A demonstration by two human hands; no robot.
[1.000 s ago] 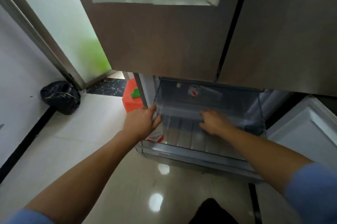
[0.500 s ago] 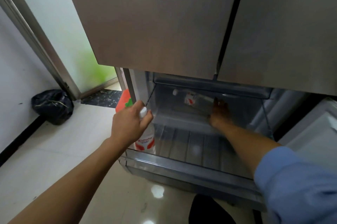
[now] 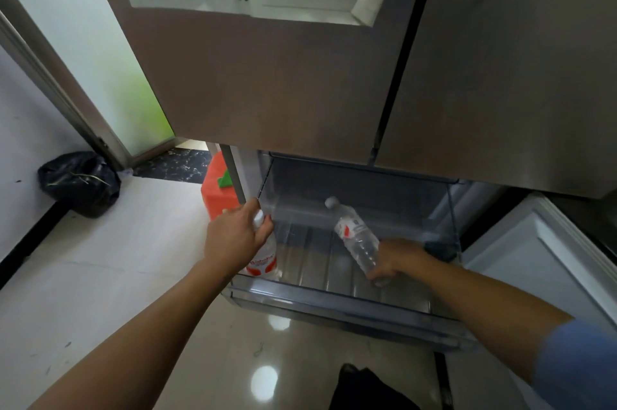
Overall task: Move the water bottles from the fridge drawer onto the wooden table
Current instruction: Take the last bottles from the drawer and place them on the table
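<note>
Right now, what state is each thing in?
Drawer: pulled open.
Left bottle: upright, capped, held at the neck by the left grip.
Right bottle: tilted, capped, held at the base by the right grip.
Upper doors: closed.

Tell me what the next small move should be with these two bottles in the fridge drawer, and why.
Probably lift both bottles up and back over the drawer front wall. The left hand grips the upright bottle near its cap, the right hand grips the tilted bottle by its base, and both are inside the drawer.
</note>
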